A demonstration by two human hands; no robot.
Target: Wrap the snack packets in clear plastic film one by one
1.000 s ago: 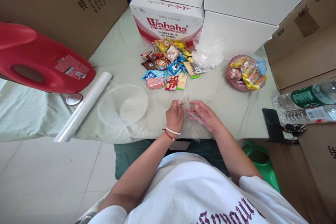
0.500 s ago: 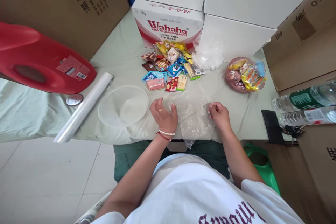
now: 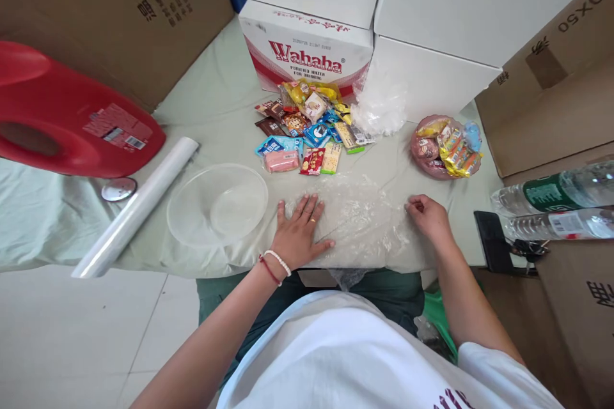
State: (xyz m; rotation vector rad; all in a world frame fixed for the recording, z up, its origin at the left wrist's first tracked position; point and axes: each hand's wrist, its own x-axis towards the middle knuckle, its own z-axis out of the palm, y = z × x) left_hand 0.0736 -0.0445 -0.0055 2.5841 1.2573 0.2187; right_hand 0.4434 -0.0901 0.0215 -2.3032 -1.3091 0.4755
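Observation:
A crumpled sheet of clear plastic film lies on the table in front of me, part of it hanging over the near edge. My left hand rests flat on its left side, fingers spread. At the film's right edge, my right hand has its thumb and fingers pinched together on the plastic. Left of my left hand sits a translucent oval bowl with nothing in it. Beyond the film lies a pile of wrapped snacks, with a pink packet at its near side.
A roll of cling film, a round metal lid and a red jug are at left. A pink bowl of snacks, a black phone and plastic bottles are at right. A Wahaha box stands behind.
My left hand has come down from a raised, curled pose to lie flat on the film. My right hand has moved right, and the film is spread wider.

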